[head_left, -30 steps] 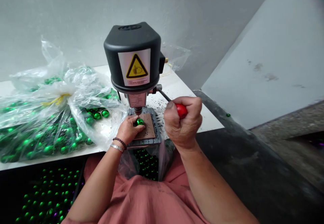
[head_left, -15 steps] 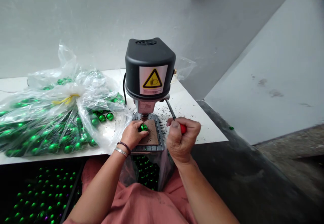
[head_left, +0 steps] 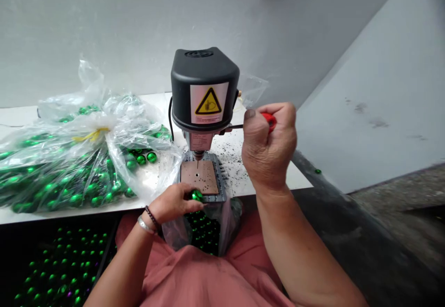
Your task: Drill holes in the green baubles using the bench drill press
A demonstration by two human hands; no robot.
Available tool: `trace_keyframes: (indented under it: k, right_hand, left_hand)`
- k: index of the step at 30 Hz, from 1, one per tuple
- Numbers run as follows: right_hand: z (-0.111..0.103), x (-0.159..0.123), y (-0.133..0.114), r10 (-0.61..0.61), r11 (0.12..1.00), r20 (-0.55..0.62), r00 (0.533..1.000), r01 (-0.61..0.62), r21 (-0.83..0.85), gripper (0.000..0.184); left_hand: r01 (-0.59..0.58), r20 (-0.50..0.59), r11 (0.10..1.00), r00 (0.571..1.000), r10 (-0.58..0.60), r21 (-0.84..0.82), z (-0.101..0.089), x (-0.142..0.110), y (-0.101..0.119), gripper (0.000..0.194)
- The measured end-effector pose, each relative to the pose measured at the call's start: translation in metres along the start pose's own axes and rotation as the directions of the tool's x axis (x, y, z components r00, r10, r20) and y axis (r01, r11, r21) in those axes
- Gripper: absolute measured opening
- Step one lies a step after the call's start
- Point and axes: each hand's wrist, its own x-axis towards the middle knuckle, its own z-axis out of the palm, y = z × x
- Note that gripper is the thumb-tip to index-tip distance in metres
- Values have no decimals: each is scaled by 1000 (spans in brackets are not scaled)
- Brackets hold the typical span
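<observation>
Between the thumb and fingers of my left hand (head_left: 174, 203) is a shiny green ball (head_left: 196, 196), at the front edge of the drill press base (head_left: 220, 177). My right hand (head_left: 269, 147) is wrapped round the red knob (head_left: 269, 121) of the press lever (head_left: 237, 126), which sticks out to the right, about level. Above a brown board (head_left: 206, 177) with a small hole hangs the thin drill bit (head_left: 198, 164), touching nothing. The black motor housing (head_left: 206, 89) carries a yellow warning sign.
Tied clear plastic bags (head_left: 93, 159) of green balls cover the left of the white table (head_left: 239, 172), with loose balls (head_left: 151, 157) beside them. Dark shavings lie around the base. Below the table edge are an open bag of balls (head_left: 205, 235) and a dark container of balls (head_left: 59, 265).
My left hand has drawn the green ball from under the bit towards me, to the base's front edge. My right hand has swung the lever up and right, and the bit has risen.
</observation>
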Motion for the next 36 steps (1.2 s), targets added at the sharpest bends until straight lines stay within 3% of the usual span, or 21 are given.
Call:
trace_keyframes:
  k: [1, 3, 5, 6, 7, 8, 10, 12, 14, 18, 21, 24, 26, 28, 29, 30, 32, 34, 36]
  right_hand:
    - [0, -1, 0, 5, 1000, 1, 1000, -5, 3, 18]
    - [-1, -4, 1, 6, 1000, -1, 1000, -6, 2, 19]
    - [-1, -5, 2, 9, 1000, 1, 1000, -9, -8, 19]
    - [-1, -5, 3, 12, 1000, 3, 1000, -12, -11, 19]
    - [-1, -5, 3, 17, 1000, 5, 1000, -17, -11, 19]
    - [-1, -5, 3, 22, 1000, 8, 1000, -22, -9, 19]
    - [-1, -5, 4, 42, 999, 18, 999, -42, 1, 19]
    - [-1, -5, 5, 55, 998, 27, 998, -56, 11, 19]
    - [-1, -5, 5, 45, 999, 27, 999, -46, 16, 18]
    - [-2, -6, 7, -5, 1000, 0, 1000, 5, 22, 16]
    - [-3, -8, 8, -17, 999, -4, 1000, 17, 27, 14]
    - [-3, -10, 8, -25, 999, -2, 1000, 25, 42, 13]
    - [-4, -11, 8, -26, 998, -1, 1000, 26, 49, 13]
    - [-4, -11, 8, -25, 998, 6, 1000, 25, 52, 12]
    - [-4, -11, 8, -25, 998, 9, 1000, 24, 55, 12]
    - [-4, -11, 8, -24, 998, 9, 1000, 23, 59, 13]
    - [-3, -12, 8, -18, 998, 0, 1000, 18, 65, 13]
    - [-3, -12, 8, -15, 997, -5, 1000, 15, 70, 14]
    - [-3, -13, 8, -9, 998, 3, 1000, 9, 70, 15]
  left_hand:
    - [-14, 66, 999, 998, 17, -43, 0, -6, 1, 40]
    - [-16, 48, 997, 999, 20, -69, -1, -11, 1, 54]
    - [4, -131, 999, 991, -9, -39, -7, -8, -4, 54]
    - [34, -254, 999, 966, -36, -11, -12, -4, -9, 49]
    - [84, -393, 996, 917, -68, 22, -20, 1, -16, 44]
    - [160, -540, 984, 836, -94, 77, -30, 7, -25, 41]
    - [343, -732, 917, 676, -91, 202, -52, 21, -46, 37]
    - [476, -788, 831, 611, -77, 287, -73, 35, -68, 38]
    - [575, -803, 762, 582, -126, 297, -88, 46, -86, 39]
    - [612, -692, 700, 683, -235, 367, -91, 59, -103, 44]
    - [616, -691, 695, 683, -236, 372, -76, 62, -102, 46]
    - [539, -701, 779, 688, -187, 320, -63, 59, -94, 45]
    - [452, -706, 874, 678, -207, 178, -59, 51, -85, 42]
    - [316, -682, 939, 658, -320, -136, -58, 38, -73, 39]
    - [200, -624, 913, 677, -390, -355, -57, 31, -66, 38]
    - [67, -530, 816, 729, -432, -574, -56, 22, -58, 38]
    - [-67, -324, 506, 838, -440, -860, -53, 8, -44, 29]
    - [-74, -185, 276, 896, -403, -958, -47, -1, -31, 22]
    - [-42, -106, 172, 919, -380, -984, -40, -2, -24, 17]
